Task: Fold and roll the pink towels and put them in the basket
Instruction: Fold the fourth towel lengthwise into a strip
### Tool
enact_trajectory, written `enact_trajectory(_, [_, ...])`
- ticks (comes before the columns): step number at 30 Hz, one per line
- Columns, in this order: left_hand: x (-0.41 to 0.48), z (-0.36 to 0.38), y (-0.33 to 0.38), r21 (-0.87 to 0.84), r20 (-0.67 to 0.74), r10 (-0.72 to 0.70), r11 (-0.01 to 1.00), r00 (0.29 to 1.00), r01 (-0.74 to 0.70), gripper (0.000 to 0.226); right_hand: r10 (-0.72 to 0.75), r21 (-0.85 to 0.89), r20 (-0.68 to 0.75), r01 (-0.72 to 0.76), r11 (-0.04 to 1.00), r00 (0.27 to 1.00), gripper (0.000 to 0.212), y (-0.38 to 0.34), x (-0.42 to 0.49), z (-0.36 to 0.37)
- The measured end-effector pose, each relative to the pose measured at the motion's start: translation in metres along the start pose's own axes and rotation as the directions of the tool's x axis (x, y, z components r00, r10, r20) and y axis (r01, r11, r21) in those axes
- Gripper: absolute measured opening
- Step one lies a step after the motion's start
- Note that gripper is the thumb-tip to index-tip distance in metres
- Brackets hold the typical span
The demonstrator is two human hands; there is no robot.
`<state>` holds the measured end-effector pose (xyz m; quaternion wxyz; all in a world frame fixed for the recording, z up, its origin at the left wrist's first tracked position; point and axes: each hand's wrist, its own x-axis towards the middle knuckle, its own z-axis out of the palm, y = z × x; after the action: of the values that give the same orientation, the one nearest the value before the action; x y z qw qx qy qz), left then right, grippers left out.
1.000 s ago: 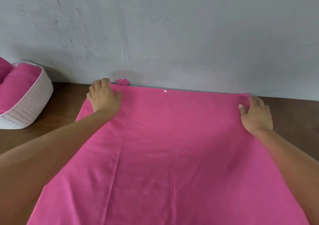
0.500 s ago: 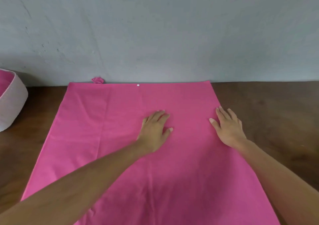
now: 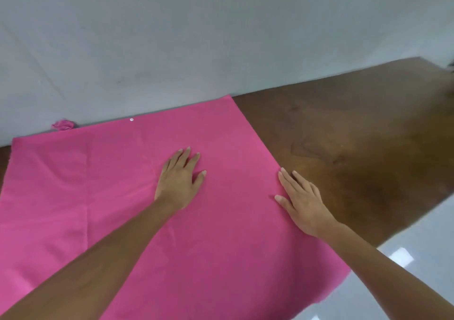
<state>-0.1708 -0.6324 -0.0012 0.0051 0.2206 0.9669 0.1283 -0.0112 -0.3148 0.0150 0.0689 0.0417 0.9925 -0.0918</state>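
A large pink towel (image 3: 103,184) lies spread flat on the brown wooden table (image 3: 356,135), its far edge against the grey wall. My left hand (image 3: 180,179) rests palm down near the towel's middle, fingers spread, holding nothing. My right hand (image 3: 301,200) lies flat on the towel's right edge, fingers straight and partly over the wood. A small white dot (image 3: 131,119) sits at the towel's far edge. The basket is out of view.
A small pink loop or tag (image 3: 63,124) pokes out at the towel's far left edge by the wall. The table's right edge runs diagonally, with pale glossy floor (image 3: 403,253) beyond it at the lower right.
Both hands came from the towel's far corners toward its middle and right edge, palms flat. The view has swung right, so the basket at the left has left the frame.
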Motion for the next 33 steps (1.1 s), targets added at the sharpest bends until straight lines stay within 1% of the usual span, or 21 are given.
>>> enact_trajectory(6, [0.000, 0.002, -0.001, -0.008, -0.026, 0.025, 1.000, 0.999, -0.025, 0.064, 0.033, -0.012, -0.022, -0.033, 0.999, 0.999, 0.073, 0.012, -0.080, 0.011])
enact_trajectory(10, [0.002, 0.001, -0.003, -0.015, -0.017, 0.042, 0.999, 0.999, -0.042, 0.064, 0.067, -0.020, -0.028, -0.068, 0.998, 0.997, 0.072, 0.021, -0.125, 0.017])
enact_trajectory(13, [0.004, 0.001, -0.002, -0.029, -0.013, 0.025, 0.999, 1.000, -0.025, 0.062, 0.117, 0.025, -0.041, -0.116, 0.993, 0.992, 0.073, 0.028, -0.152, 0.024])
enact_trajectory(15, [0.007, 0.001, 0.004, -0.063, -0.044, 0.032, 0.997, 0.999, -0.035, 0.058, 0.166, 0.050, -0.040, -0.164, 0.985, 0.985, 0.076, 0.029, -0.162, 0.029])
enact_trajectory(17, [0.013, -0.001, 0.015, -0.133, -0.090, 0.100, 0.985, 0.991, -0.112, 0.052, 0.208, 0.060, -0.046, -0.205, 0.977, 0.977, 0.079, 0.029, -0.166, 0.033])
enact_trajectory(21, [0.039, -0.001, 0.048, -0.231, -0.113, 0.312, 0.915, 0.943, -0.331, 0.044, 0.241, 0.090, -0.037, -0.237, 0.967, 0.970, 0.085, 0.025, -0.169, 0.035])
enact_trajectory(25, [0.061, -0.001, 0.092, -0.273, -0.054, 0.470, 0.842, 0.881, -0.466, 0.034, 0.295, 0.115, 0.013, -0.295, 0.949, 0.955, 0.087, 0.024, -0.161, 0.028])
enact_trajectory(26, [0.067, 0.000, 0.103, -0.265, -0.032, 0.501, 0.830, 0.865, -0.491, 0.034, 0.308, 0.123, 0.022, -0.308, 0.943, 0.951, 0.083, 0.024, -0.159, 0.023])
enact_trajectory(27, [0.072, 0.000, 0.113, -0.253, -0.015, 0.528, 0.819, 0.849, -0.515, 0.034, 0.325, 0.151, 0.017, -0.323, 0.934, 0.946, 0.075, 0.025, -0.158, 0.018])
enact_trajectory(30, [0.083, -0.001, 0.141, -0.211, 0.059, 0.562, 0.815, 0.825, -0.540, 0.037, 0.375, 0.331, -0.072, -0.332, 0.883, 0.924, 0.035, 0.026, -0.161, 0.011])
enact_trajectory(31, [0.086, -0.001, 0.149, -0.186, 0.096, 0.562, 0.821, 0.822, -0.539, 0.038, 0.391, 0.383, -0.081, -0.334, 0.861, 0.917, 0.025, 0.025, -0.162, 0.010])
enact_trajectory(33, [0.090, 0.000, 0.162, -0.137, 0.164, 0.566, 0.824, 0.808, -0.550, 0.038, 0.413, 0.417, -0.081, -0.345, 0.841, 0.907, 0.014, 0.021, -0.163, 0.011])
